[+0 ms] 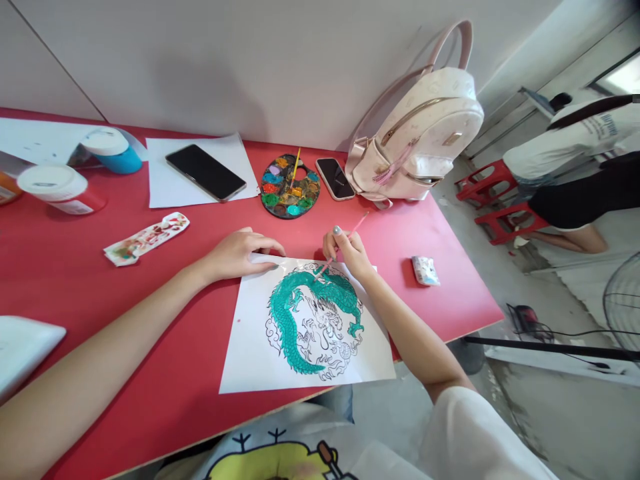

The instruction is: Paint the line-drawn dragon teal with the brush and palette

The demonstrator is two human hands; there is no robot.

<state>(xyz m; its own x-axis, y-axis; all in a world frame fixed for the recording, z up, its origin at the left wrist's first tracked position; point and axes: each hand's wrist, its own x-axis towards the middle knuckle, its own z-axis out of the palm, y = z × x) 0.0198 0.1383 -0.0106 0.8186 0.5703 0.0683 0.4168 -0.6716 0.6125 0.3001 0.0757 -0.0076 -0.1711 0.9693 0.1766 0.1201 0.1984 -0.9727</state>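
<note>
A sheet of paper point(250, 353) with a printed dragon, its body painted green, lies at the table's front edge. My right hand point(350, 250) is closed round a thin pink paintbrush point(356, 227), whose tip meets the dragon's upper back. At the sheet's top left corner, my left hand point(247, 255) rests with its fingers stretched out and the thumb on the paper. Beyond the hands sits a dark paint palette point(267, 208) with blobs of several colours. A yellow-handled brush point(297, 163) lies across it.
A phone point(205, 172) lies on white paper, another phone point(335, 179) beside a pink backpack point(425, 133). Paint jars point(55, 190) stand left. A paint-stained strip point(147, 240) and small packet point(426, 271) flank the hands. People sit on red stools point(483, 183) at right.
</note>
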